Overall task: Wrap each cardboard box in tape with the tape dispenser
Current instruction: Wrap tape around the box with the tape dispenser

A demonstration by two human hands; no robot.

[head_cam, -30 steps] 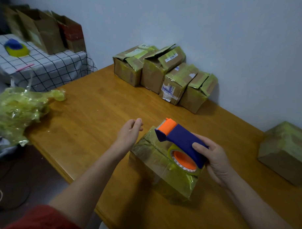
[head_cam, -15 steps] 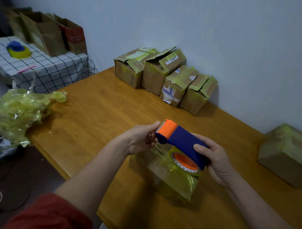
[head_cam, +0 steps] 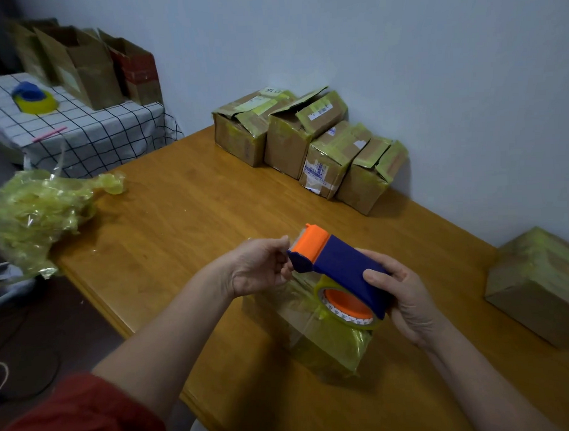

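Item: tape dispenser [head_cam: 340, 268], blue body, orange cutter head, held just above a partly taped cardboard box [head_cam: 313, 340] that lies near the front edge of the desk [head_cam: 180, 225]. Right hand [head_cam: 408, 298]: fingers clamped round the blue body. Left hand [head_cam: 259, 271]: fingers [head_cam: 286, 268] pinched together at the cutter head, apparently on the tape end, which is too clear to trace. Hazards: fingertips sit close to the cutter, so a slipped pull could nick them; slack tape may fold onto itself or land askew; the unheld box may slide toward the edge.
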